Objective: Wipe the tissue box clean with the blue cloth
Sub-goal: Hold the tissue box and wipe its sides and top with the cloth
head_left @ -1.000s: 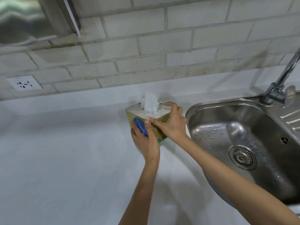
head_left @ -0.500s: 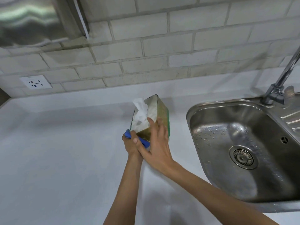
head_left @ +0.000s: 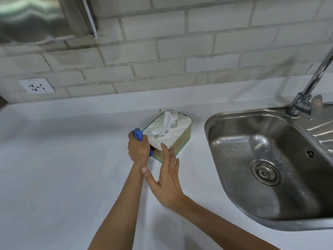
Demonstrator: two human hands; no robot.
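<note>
The tissue box (head_left: 177, 129) stands upright on the white counter, gold-sided with a green edge and a white quilted top, a tissue sticking out of its slot. My left hand (head_left: 138, 148) is clenched around the bunched blue cloth (head_left: 138, 134) and presses it against the box's near-left corner. My right hand (head_left: 166, 177) is flat with fingers spread just in front of the box, its fingertips touching the near side and its thumb near my left wrist. Much of the cloth is hidden inside my fist.
A stainless steel sink (head_left: 266, 159) with water drops lies right of the box, its tap (head_left: 306, 94) at the back right. A brick wall with a socket (head_left: 37, 85) runs behind the white counter (head_left: 63, 168). A metal hood (head_left: 36, 18) hangs upper left.
The box was lifted and tilted in both hands; now it rests upright on the counter. My right hand has let go and opened. My left hand still holds the cloth, now at the corner.
</note>
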